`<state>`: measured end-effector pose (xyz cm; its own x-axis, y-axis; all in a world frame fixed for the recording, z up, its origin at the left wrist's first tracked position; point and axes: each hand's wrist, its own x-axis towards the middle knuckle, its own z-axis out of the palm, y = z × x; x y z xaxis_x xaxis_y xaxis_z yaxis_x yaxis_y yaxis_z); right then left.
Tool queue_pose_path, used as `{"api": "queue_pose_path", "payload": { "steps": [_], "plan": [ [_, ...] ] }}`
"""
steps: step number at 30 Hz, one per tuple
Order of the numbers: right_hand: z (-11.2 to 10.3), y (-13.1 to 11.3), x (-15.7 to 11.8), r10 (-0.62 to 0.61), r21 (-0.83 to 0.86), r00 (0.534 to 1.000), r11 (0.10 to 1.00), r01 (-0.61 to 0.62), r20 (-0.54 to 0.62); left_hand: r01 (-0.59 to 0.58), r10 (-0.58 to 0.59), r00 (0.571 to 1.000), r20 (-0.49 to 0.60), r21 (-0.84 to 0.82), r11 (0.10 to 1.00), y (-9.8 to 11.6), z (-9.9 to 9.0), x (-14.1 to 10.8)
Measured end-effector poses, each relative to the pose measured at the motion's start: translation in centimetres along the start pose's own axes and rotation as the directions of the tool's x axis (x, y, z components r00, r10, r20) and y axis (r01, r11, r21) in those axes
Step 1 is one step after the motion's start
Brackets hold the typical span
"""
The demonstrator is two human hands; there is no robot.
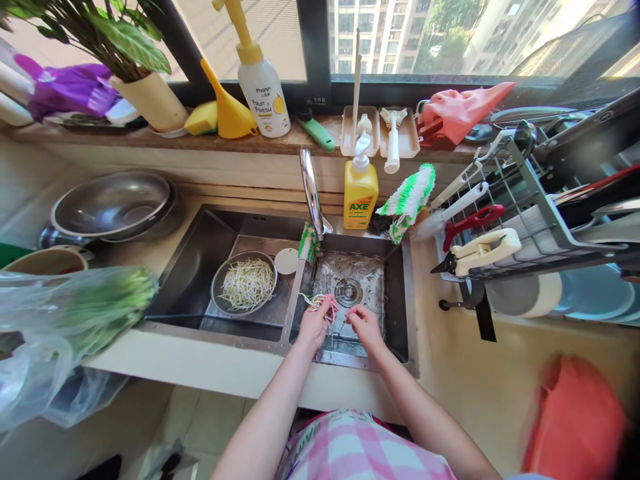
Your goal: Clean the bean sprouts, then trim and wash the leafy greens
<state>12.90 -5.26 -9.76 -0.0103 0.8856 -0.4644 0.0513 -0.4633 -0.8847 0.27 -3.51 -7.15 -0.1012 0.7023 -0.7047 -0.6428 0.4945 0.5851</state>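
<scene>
Over the right sink basin [400, 300], my left hand [316, 323] is closed round a small bunch of bean sprouts [315, 301], with a bit of pink showing at its fingertips. To its right, my right hand [366, 327] has its thumb and fingertips pressed together; whether anything is between them is too small to tell. Bits of sprout lie on the wet basin floor around the drain [349, 293]. In the left basin [193, 267] a round metal bowl [215, 293] holds a heap of bean sprouts [249, 285].
A faucet [311, 190] rises behind the divider. Behind the right basin stands a yellow soap bottle [360, 197]. A dish rack [540, 193] with utensils is at right. Bagged greens [107, 300] and metal pans [115, 203] sit at left.
</scene>
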Motion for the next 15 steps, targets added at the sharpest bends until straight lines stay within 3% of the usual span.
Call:
{"api": "queue_pose_path", "payload": {
  "steps": [3,7,15],
  "plan": [
    [1.0,-0.2,-0.5,0.161,0.155,0.986,0.974,-0.166,0.044,-0.056,0.056,0.998,-0.01,-0.066,0.996,0.2,-0.1,0.2],
    [2.5,0.1,-1.2,0.177,0.155,0.964,0.966,-0.209,0.198,-0.124,0.123,0.992,-0.037,-0.036,0.992,-0.1,-0.3,0.3],
    [4.1,2.1,-1.0,0.11,0.125,0.991,0.985,-0.119,0.076,-0.148,0.146,0.988,-0.049,-0.063,0.987,-1.4,-0.4,-0.1]
  ]
}}
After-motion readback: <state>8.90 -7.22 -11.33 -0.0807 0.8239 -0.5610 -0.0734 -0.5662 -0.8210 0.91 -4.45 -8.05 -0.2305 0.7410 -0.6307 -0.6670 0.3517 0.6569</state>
